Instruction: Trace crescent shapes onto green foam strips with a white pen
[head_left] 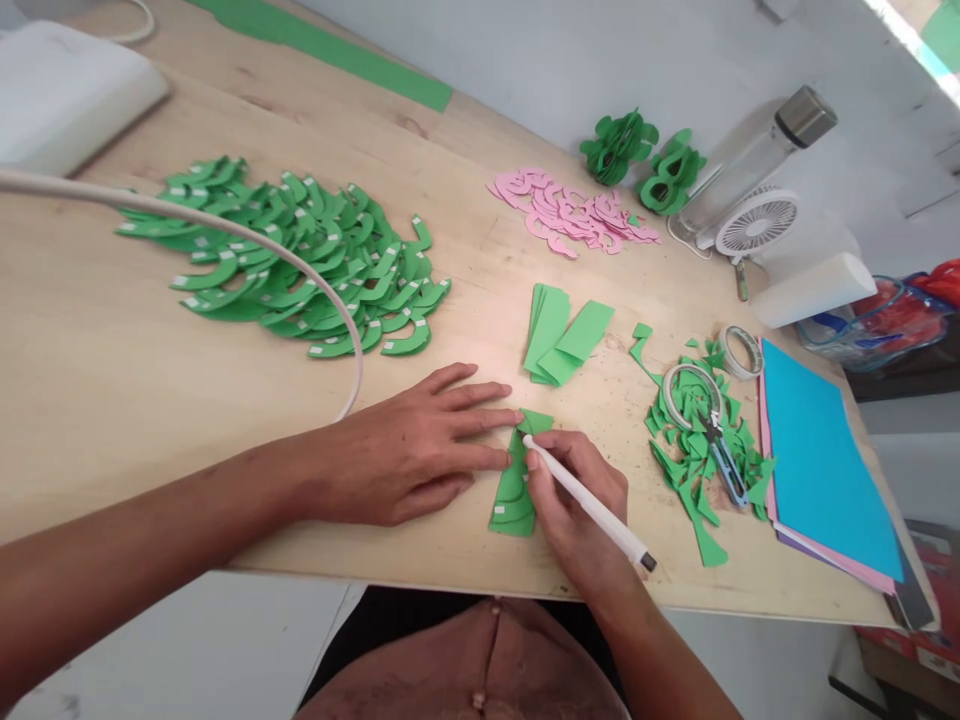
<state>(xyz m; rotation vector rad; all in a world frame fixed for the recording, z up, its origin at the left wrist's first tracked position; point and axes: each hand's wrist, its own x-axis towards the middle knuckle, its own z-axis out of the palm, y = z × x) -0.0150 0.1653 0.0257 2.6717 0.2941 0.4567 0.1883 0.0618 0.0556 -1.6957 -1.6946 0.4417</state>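
My left hand (431,445) lies flat with its fingers spread, the fingertips pressing the left edge of a green paper strip (512,522). On that strip rests a curved green cutout with a small white square near its lower end. My right hand (574,500) is closed round a white pen (592,500) with a dark end. The pen's tip touches the paper near its upper part, close to my left fingertips. Just beyond lie several plain green paper strips (551,325), fanned out. Part of the cutout is hidden by my right fingers.
A large pile of curved green cutouts (300,260) lies left, pink cutouts (570,210) at the back. To the right are green scraps (682,470), tape rolls (742,352), snips (724,455) and blue paper sheets (825,460). A pale cable (285,255) arches over the left side.
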